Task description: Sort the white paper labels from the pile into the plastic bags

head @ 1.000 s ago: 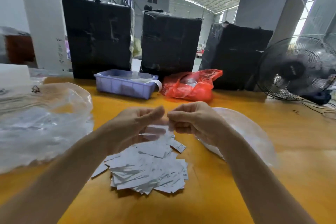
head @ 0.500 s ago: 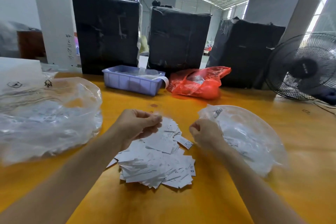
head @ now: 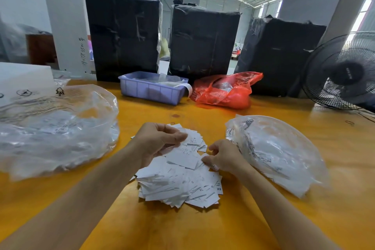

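Back from the bag comes the right hand (head: 225, 158), which half a second ago sat up against the mouth of the right plastic bag (head: 278, 152) and is now down at the right edge of the pile of white paper labels (head: 180, 180), fingers curled and fingertips pinching at the edge of a label on top of the heap. Left hand (head: 160, 140) is over the far side of the pile, thumb and curled fingers closed on a small fan of labels held just above the rest. That pile sits in the middle of the orange table (head: 304, 219), right between the two forearms, a loose overlapping heap with "XL" and "XS" printed on a couple of the nearest slips. Just beside it on the right lies the clear right plastic bag, with white labels showing inside and black print along its edge. Off to the left, apart from the pile, the bigger left plastic bag (head: 56, 128) bulges on the table, its contents too blurred to make out. Further back, a lilac plastic tray (head: 152, 89) and a red plastic bag (head: 223, 91) sit side by side in front of three black-wrapped bundles (head: 203, 40), and a black fan (head: 343, 71) stands at the far right.
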`<state>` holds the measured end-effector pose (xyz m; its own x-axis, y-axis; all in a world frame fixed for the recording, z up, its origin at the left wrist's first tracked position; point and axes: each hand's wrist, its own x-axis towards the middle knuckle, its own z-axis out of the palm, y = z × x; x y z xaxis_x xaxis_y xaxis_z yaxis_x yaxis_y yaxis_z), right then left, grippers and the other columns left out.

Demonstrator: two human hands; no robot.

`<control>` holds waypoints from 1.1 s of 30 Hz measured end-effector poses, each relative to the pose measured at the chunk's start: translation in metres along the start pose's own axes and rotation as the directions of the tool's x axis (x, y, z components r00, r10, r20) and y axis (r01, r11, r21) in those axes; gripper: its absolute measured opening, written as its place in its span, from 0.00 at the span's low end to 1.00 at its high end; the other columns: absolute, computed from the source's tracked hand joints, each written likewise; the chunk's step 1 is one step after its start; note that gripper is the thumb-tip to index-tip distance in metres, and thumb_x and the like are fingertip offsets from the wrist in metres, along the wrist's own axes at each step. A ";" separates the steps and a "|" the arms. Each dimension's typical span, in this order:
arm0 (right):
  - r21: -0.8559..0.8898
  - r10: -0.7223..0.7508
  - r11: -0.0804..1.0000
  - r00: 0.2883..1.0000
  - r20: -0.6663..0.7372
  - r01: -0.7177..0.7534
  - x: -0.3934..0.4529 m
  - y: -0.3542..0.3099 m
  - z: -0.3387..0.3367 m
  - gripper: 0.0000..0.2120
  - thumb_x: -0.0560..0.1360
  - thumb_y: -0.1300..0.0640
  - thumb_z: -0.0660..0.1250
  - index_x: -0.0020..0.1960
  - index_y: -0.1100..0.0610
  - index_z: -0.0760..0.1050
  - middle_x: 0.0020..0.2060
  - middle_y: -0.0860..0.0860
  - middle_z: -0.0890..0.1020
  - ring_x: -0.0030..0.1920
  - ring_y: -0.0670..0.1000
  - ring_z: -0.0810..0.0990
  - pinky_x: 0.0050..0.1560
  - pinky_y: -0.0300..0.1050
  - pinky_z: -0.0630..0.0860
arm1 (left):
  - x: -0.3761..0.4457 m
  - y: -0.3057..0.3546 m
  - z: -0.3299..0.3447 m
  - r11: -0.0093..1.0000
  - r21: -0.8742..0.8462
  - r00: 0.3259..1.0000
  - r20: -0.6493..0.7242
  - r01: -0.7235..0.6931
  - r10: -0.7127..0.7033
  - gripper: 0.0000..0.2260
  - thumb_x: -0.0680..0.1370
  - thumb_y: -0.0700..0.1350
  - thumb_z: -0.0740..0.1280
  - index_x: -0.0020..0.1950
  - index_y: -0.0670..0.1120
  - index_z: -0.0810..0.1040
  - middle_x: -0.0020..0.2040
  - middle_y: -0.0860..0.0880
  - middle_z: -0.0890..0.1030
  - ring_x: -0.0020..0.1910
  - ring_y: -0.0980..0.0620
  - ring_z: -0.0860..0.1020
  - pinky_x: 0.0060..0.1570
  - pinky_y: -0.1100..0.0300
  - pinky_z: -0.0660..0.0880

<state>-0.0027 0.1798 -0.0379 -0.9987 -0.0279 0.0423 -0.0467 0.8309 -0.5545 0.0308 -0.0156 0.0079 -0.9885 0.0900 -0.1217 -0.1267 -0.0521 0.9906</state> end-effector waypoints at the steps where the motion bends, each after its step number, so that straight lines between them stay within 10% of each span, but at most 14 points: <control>1: 0.020 0.009 1.000 1.000 0.013 -0.009 0.001 0.000 -0.001 0.20 0.70 0.53 0.75 0.57 0.62 0.78 0.33 0.48 0.76 0.30 0.41 0.72 0.27 0.32 0.66 | 0.001 0.000 0.000 1.000 0.009 1.000 -0.013 0.000 0.000 0.11 0.60 0.40 0.76 0.38 0.41 0.79 0.30 0.48 0.82 0.27 0.57 0.80 0.30 0.66 0.75; 7: 0.212 0.080 0.973 0.995 0.062 -0.091 0.002 0.003 -0.009 0.06 0.68 0.57 0.77 0.37 0.55 0.79 0.33 0.51 0.80 0.35 0.48 0.75 0.30 0.38 0.68 | 0.001 -0.001 -0.002 1.000 -0.013 1.000 -0.018 0.017 -0.017 0.07 0.65 0.39 0.75 0.39 0.41 0.80 0.32 0.48 0.83 0.27 0.56 0.79 0.27 0.65 0.74; 16: 0.545 0.109 0.834 0.994 -0.017 -0.082 -0.002 -0.001 -0.027 0.05 0.71 0.63 0.72 0.42 0.56 0.77 0.31 0.53 0.79 0.27 0.44 0.77 0.26 0.39 0.73 | 0.003 -0.003 -0.002 0.998 0.050 0.997 0.069 0.031 -0.034 0.05 0.72 0.44 0.71 0.41 0.42 0.83 0.42 0.46 0.86 0.34 0.54 0.83 0.35 0.65 0.78; 24: 0.608 -0.076 0.792 0.997 0.009 0.055 -0.015 -0.034 -0.041 0.12 0.71 0.75 0.62 0.41 0.63 0.81 0.36 0.57 0.81 0.32 0.48 0.78 0.33 0.36 0.78 | -0.007 0.008 0.001 1.000 0.000 0.993 0.114 -0.002 0.002 0.11 0.60 0.44 0.74 0.39 0.43 0.83 0.40 0.46 0.86 0.33 0.56 0.82 0.32 0.66 0.78; 28: 0.639 -0.167 0.767 0.981 0.099 0.065 -0.024 -0.050 -0.042 0.04 0.73 0.65 0.69 0.41 0.61 0.81 0.39 0.56 0.83 0.41 0.51 0.81 0.42 0.43 0.81 | -0.007 0.010 0.004 0.999 -0.048 1.000 -0.007 -0.016 0.016 0.11 0.61 0.46 0.75 0.41 0.45 0.82 0.30 0.52 0.79 0.29 0.55 0.69 0.33 0.63 0.67; 33: 0.595 -0.259 0.804 0.899 0.352 -0.002 -0.032 -0.055 -0.030 0.31 0.60 0.35 0.68 0.49 0.61 0.81 0.40 0.50 0.84 0.41 0.45 0.83 0.39 0.38 0.78 | -0.008 0.011 0.006 0.985 -0.123 0.991 -0.074 -0.120 0.111 0.05 0.69 0.45 0.72 0.41 0.46 0.80 0.30 0.53 0.82 0.33 0.54 0.70 0.35 0.62 0.65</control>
<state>0.0325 0.1519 0.0159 -0.8931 -0.4359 -0.1112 -0.0476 0.3373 -0.9402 0.0383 -0.0109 0.0197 -0.9998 0.0102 -0.0149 -0.0165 -0.1844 0.9827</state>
